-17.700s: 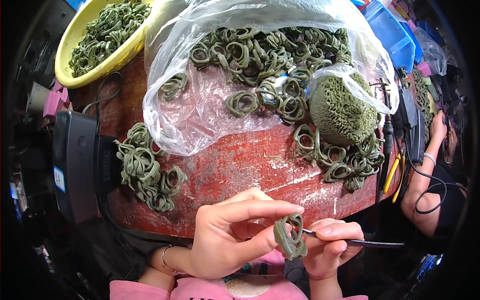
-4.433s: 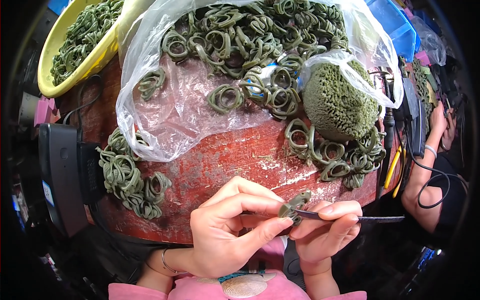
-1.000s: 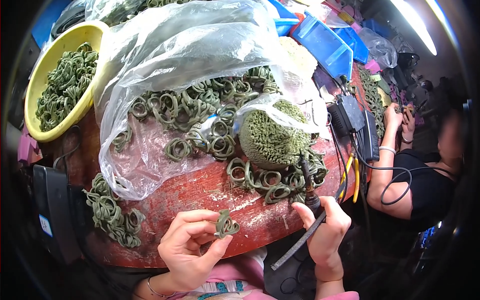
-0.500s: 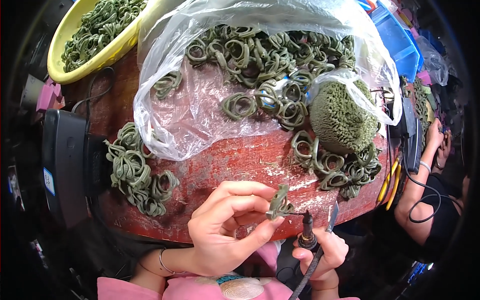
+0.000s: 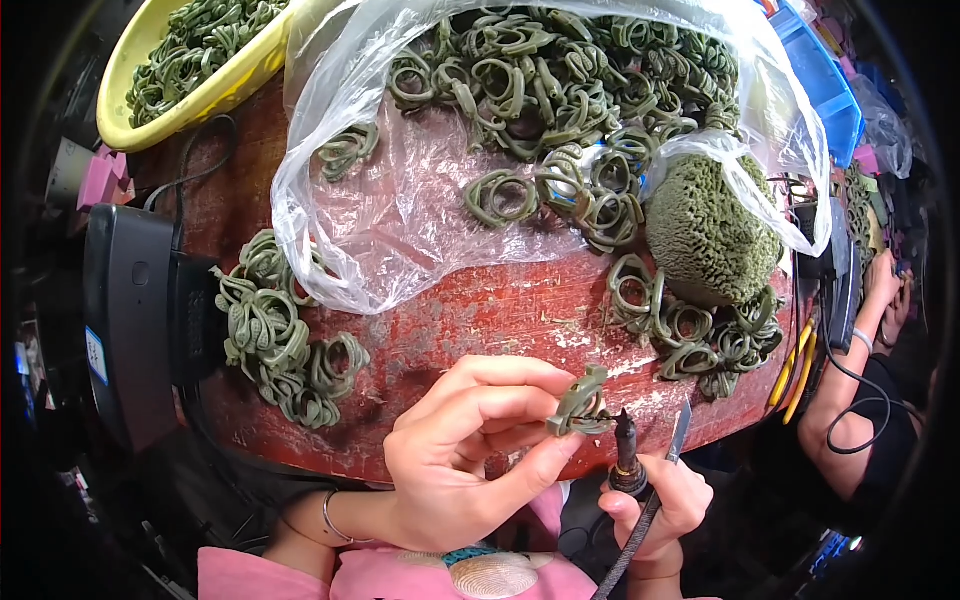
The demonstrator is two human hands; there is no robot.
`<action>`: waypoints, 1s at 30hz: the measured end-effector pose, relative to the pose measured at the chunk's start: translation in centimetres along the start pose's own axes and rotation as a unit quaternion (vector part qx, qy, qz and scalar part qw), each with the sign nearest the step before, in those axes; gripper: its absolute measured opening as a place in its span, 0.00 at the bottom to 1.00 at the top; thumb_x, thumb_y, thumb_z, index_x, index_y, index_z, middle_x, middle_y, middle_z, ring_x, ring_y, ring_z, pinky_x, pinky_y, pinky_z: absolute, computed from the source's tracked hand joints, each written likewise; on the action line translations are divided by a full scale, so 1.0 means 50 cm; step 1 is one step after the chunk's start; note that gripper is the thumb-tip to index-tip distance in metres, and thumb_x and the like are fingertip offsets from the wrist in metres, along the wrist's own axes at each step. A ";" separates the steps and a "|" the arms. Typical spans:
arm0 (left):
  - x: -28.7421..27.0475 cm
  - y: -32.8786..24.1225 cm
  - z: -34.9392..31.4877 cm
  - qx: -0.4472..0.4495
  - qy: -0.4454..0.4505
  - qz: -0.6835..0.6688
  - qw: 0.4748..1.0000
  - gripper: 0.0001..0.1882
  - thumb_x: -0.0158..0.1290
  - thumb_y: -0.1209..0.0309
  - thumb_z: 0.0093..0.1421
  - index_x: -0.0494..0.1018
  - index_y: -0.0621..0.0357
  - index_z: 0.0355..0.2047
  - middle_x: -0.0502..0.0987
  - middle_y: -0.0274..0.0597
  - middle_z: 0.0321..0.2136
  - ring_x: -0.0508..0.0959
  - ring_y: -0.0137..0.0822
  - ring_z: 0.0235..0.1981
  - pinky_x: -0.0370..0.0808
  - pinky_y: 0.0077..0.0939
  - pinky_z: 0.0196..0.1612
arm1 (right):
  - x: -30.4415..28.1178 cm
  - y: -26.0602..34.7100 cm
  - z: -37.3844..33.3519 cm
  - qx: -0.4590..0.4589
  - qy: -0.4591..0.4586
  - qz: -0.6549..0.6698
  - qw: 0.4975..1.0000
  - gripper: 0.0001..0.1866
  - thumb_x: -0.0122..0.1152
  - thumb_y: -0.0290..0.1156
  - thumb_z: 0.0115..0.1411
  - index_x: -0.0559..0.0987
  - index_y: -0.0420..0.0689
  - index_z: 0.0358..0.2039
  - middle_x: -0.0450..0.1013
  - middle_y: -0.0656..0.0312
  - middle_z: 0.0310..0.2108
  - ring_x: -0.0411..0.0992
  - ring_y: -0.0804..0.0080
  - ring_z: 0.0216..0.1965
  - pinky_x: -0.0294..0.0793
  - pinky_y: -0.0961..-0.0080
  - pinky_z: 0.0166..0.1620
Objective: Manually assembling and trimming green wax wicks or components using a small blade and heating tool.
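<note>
Red table (image 5: 480,320); label (image 5: 96,356) on black box (image 5: 138,300) illegible. Left fingers (image 5: 535,470) pinch green ring (image 5: 577,410); right fingers (image 5: 682,492) grip dark tool (image 5: 627,452), blade (image 5: 681,432).

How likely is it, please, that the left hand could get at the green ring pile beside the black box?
Probably yes: only red tabletop shows between the left hand and the green ring pile, though that hand is holding a separate ring.
</note>
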State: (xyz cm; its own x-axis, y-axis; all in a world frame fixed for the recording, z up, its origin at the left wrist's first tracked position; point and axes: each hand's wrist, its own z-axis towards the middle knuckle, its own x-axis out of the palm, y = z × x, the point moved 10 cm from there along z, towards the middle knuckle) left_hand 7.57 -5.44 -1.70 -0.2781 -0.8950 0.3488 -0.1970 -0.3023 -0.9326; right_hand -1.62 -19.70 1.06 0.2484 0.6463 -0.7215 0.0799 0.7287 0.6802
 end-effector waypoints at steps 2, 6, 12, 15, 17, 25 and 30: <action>0.000 0.001 0.000 -0.001 0.000 -0.005 1.000 0.12 0.53 0.89 0.46 0.69 0.72 0.33 0.67 0.50 0.41 0.73 0.32 0.39 0.77 0.17 0.37 | 0.001 0.000 0.000 -0.001 0.003 -0.006 1.000 0.27 0.59 0.53 0.48 0.73 0.37 0.20 0.68 0.64 0.11 0.68 0.74 0.14 0.66 0.82 0.20; 0.002 -0.004 0.002 0.007 0.006 0.005 1.000 0.12 0.53 0.89 0.47 0.69 0.72 0.33 0.67 0.50 0.41 0.73 0.32 0.39 0.77 0.17 0.37 | 0.001 -0.003 0.000 0.004 0.008 -0.013 1.000 0.27 0.59 0.54 0.48 0.73 0.37 0.20 0.69 0.65 0.11 0.69 0.74 0.14 0.66 0.82 0.20; 0.000 0.002 0.002 -0.009 -0.005 -0.025 1.000 0.12 0.53 0.89 0.47 0.69 0.72 0.33 0.67 0.50 0.40 0.74 0.33 0.39 0.77 0.18 0.38 | 0.003 -0.006 -0.001 0.006 0.009 -0.011 1.000 0.28 0.58 0.55 0.48 0.73 0.37 0.19 0.69 0.65 0.11 0.69 0.74 0.14 0.66 0.82 0.20; -0.002 0.003 0.001 -0.015 -0.007 -0.023 1.000 0.11 0.53 0.89 0.47 0.69 0.72 0.33 0.67 0.50 0.40 0.74 0.33 0.39 0.77 0.19 0.39 | 0.005 -0.006 -0.002 0.001 0.009 -0.014 1.000 0.28 0.58 0.55 0.48 0.73 0.37 0.19 0.69 0.65 0.11 0.69 0.75 0.14 0.66 0.82 0.20; -0.002 0.000 0.002 -0.012 -0.006 -0.019 1.000 0.11 0.53 0.88 0.46 0.69 0.72 0.33 0.67 0.50 0.40 0.74 0.33 0.39 0.77 0.19 0.39 | 0.004 -0.005 -0.003 -0.002 0.007 -0.013 1.000 0.28 0.58 0.56 0.48 0.73 0.37 0.19 0.69 0.65 0.10 0.69 0.75 0.14 0.66 0.83 0.20; 0.000 -0.006 0.006 0.013 0.011 0.009 1.000 0.11 0.54 0.88 0.46 0.70 0.72 0.32 0.68 0.49 0.40 0.73 0.33 0.40 0.76 0.20 0.41 | 0.001 0.000 0.007 0.056 -0.024 0.010 0.998 0.29 0.57 0.56 0.49 0.73 0.37 0.19 0.68 0.66 0.10 0.69 0.76 0.13 0.66 0.83 0.19; -0.001 -0.006 0.006 0.014 0.010 0.003 1.000 0.12 0.54 0.88 0.46 0.70 0.71 0.33 0.68 0.49 0.40 0.73 0.33 0.40 0.76 0.20 0.41 | 0.002 0.000 0.007 0.057 -0.026 0.008 0.998 0.29 0.56 0.56 0.49 0.73 0.37 0.19 0.68 0.66 0.10 0.69 0.76 0.13 0.66 0.83 0.19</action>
State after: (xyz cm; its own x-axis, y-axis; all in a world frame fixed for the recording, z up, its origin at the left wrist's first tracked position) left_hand 7.90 -5.38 -1.47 -0.2989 -0.8901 0.3442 -0.1693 -0.3055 -0.9370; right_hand -1.27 -19.72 1.04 0.3007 0.6430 -0.7044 0.1838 0.6857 0.7043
